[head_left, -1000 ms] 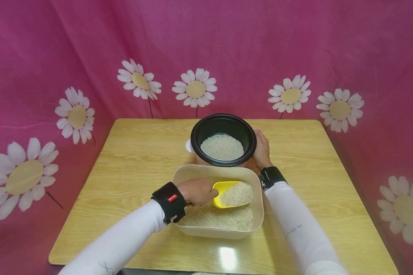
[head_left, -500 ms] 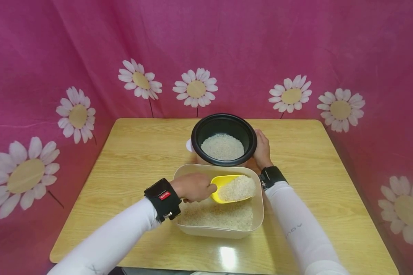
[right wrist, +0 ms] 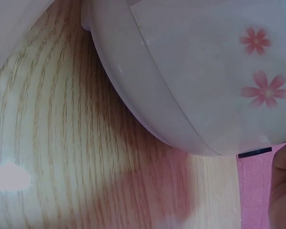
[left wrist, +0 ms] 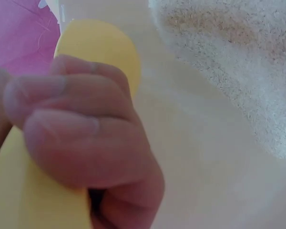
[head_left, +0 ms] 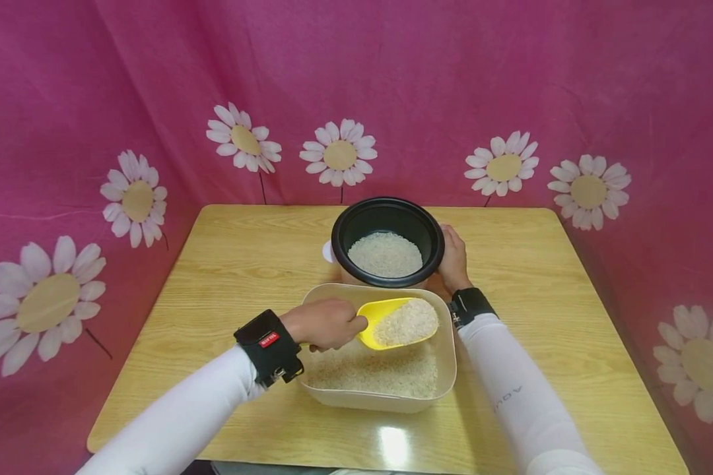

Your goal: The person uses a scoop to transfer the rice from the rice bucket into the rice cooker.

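My left hand (head_left: 327, 323) grips the handle of a yellow scoop (head_left: 371, 315), which bears a heap of rice (head_left: 412, 321). The scoop is over a cream bin (head_left: 377, 401) with more rice (head_left: 374, 373) inside. In the left wrist view, curled fingers (left wrist: 86, 124) wrap the scoop's handle. Just behind the bin stands a rice cooker (right wrist: 195, 71), white with pink flowers in the right wrist view. Its black inner pot (head_left: 412, 221) has rice on the bottom. My right hand (head_left: 453, 258) holds the cooker's right side; the part under it is hidden.
Both the bin and the cooker stand on a wooden table (head_left: 255, 257). A pink curtain (head_left: 404, 79) with daisies surrounds the table's back and sides. A white handle (head_left: 328, 252) sticks out from the cooker's left side.
My left hand has moved up and to the left, and the scoop of rice has come up off the rice in the bin. The right hand stays on the cooker.
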Demonstrator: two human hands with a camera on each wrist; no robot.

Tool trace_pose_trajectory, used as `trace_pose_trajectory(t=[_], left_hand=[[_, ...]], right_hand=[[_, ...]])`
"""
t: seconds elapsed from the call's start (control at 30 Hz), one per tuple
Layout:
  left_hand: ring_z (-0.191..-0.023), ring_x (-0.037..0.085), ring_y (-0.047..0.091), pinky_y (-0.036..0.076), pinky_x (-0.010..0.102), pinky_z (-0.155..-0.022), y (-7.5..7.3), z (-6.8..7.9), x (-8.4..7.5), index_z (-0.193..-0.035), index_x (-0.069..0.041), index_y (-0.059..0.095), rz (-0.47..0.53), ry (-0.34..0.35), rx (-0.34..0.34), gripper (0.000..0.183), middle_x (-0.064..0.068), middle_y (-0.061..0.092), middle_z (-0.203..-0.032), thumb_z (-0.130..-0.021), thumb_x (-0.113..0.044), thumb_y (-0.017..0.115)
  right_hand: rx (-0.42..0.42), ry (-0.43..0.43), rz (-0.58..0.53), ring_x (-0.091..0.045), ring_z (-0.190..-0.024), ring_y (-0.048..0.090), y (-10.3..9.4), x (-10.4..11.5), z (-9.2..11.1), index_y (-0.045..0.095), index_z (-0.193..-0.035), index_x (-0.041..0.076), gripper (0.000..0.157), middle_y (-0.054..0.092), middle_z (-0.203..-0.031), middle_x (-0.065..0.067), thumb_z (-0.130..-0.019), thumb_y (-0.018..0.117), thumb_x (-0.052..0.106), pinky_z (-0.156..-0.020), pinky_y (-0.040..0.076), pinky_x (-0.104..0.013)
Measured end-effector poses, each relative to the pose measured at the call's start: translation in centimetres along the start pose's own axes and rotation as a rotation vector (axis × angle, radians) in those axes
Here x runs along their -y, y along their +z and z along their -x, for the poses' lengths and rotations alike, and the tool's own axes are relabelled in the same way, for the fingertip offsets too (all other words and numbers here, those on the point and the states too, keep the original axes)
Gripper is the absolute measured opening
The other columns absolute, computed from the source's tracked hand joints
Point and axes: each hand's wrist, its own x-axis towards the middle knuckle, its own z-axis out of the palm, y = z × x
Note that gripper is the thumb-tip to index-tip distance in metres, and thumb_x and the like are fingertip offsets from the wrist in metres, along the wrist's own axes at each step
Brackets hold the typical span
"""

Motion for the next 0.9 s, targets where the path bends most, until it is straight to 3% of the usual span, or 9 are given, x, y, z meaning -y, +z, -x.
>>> trace_pose_trajectory(t=[0.47,0.67,0.9], left_hand=[[-0.042,0.015,0.039,0.033,0.023,-0.043,-1.0,1.1,0.2,-0.077,-0.012,0.060,0.091,-0.010,-0.020,0.037,-0.002,0.047,-0.057,-0.107,-0.028,0.043],[-0.045,0.017,0.038,0.034,0.024,-0.045,-2.2,1.5,0.2,-0.105,-0.010,0.064,0.156,-0.021,-0.032,0.027,0.000,0.047,-0.061,-0.107,-0.028,0.043],[-0.050,0.017,0.042,0.038,0.024,-0.048,-3.6,1.8,0.2,-0.116,-0.008,0.057,0.156,-0.049,-0.055,0.029,0.002,0.051,-0.068,-0.107,-0.031,0.043]], right_hand=[[0.019,0.054,-0.024,0.000,-0.078,0.057,-0.2,2.1,0.8,0.062,-0.097,0.026,0.030,0.061,-0.082,0.016,-0.112,0.037,0.022,-0.073,0.049,-0.015],[0.013,0.062,-0.018,0.001,-0.078,0.057,-0.3,0.8,0.2,0.062,-0.100,0.029,0.030,0.060,-0.086,0.015,-0.112,0.036,0.030,-0.072,0.050,-0.013],[0.001,0.045,0.020,0.000,-0.082,0.055,-0.2,0.2,0.0,0.061,-0.100,0.029,0.029,0.060,-0.087,0.016,-0.112,0.036,0.032,-0.075,0.047,-0.012]])
